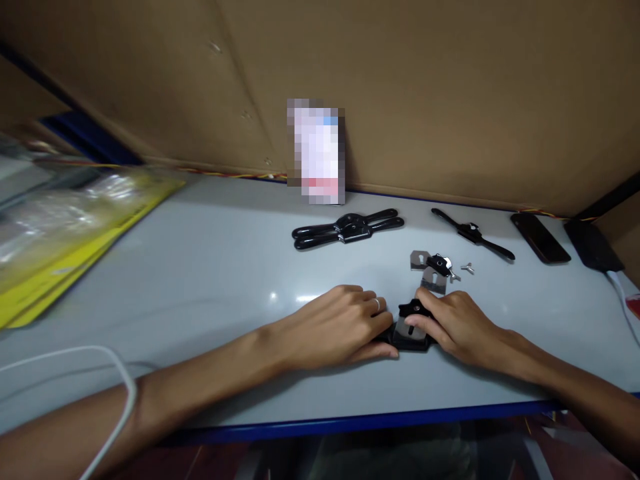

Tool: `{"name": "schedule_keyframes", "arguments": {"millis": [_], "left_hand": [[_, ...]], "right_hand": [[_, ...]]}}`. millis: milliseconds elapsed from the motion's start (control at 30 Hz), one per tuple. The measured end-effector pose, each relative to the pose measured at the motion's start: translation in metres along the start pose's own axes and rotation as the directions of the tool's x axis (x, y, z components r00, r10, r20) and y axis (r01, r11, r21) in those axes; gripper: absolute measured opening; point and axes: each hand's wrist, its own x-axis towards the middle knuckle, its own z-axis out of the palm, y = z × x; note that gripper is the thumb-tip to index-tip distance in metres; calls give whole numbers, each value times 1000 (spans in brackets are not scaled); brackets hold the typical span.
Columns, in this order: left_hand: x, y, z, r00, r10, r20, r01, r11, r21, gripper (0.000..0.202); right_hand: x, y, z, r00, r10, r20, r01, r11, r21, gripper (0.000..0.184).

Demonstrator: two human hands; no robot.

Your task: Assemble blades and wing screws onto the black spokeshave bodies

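A black spokeshave (pixel 411 343) lies low over the near part of the table between my two hands. On its middle rests a slotted metal blade (pixel 403 330). My left hand (pixel 340 323) is closed around the left handle, which its fingers mostly hide. From the other side my right hand (pixel 463 327) grips the tool, the thumb lying on the blade and the index finger bent above it. The right handle is hidden. Just beyond are a loose blade (pixel 434 281), another blade (pixel 419 261), a small black cap (pixel 439 263) and a wing screw (pixel 467 268).
Two spokeshaves (pixel 350 230) lie side by side farther back, with another spokeshave (pixel 473 233) to their right. A dark phone (pixel 540 238) is at the right. Plastic bags on yellow sheets (pixel 75 247) cover the left. A white cable (pixel 125 380) crosses my left forearm.
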Motion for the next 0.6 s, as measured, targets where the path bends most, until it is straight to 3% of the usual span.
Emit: {"name": "schedule_keyframes", "arguments": {"millis": [133, 267, 333, 500, 600], "left_hand": [[0, 0, 1, 1000, -3, 8, 3, 1000, 2, 43], [0, -1, 1, 1000, 3, -7, -3, 1000, 22, 45], [-1, -1, 1, 1000, 12, -5, -11, 999, 36, 46], [-2, -1, 1, 1000, 11, 13, -12, 999, 36, 45], [-2, -1, 1, 1000, 12, 13, -12, 999, 33, 44]], "right_hand": [[2, 1, 2, 999, 23, -35, -19, 991, 131, 26], [5, 8, -5, 983, 39, -180, -5, 982, 189, 27], [6, 16, -17, 957, 92, -275, -40, 981, 188, 30], [8, 40, -51, 827, 261, -498, -220, 965, 142, 44], [10, 50, -59, 831, 264, -490, -243, 964, 107, 48]]}}
